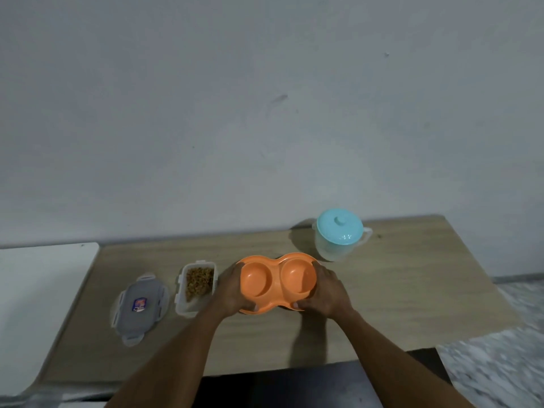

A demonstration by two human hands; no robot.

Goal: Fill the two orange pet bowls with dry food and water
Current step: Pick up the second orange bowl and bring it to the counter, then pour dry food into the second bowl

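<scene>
I have both hands on the orange double bowl (278, 282), which sits mid-worktop (397, 290) with its long axis running left to right, 9 to 3 o'clock. My left hand (232, 291) wraps the 9 o'clock end and my right hand (328, 293) wraps the 3 o'clock end, fingers curled around the rim. Both wells look empty.

The open food container (196, 285), brown kibble inside, stands just beside the bowl at 9 o'clock, so my left hand is nearer to it. The jug (338, 235) with a pale blue lid is at about 1 o'clock, close to the bowl's right well, nearer my right hand. Whether it holds water I cannot tell.

The container's lid (139, 309) lies flat farther out at 9 o'clock; its small red-and-blue label is too blurred to read
</scene>
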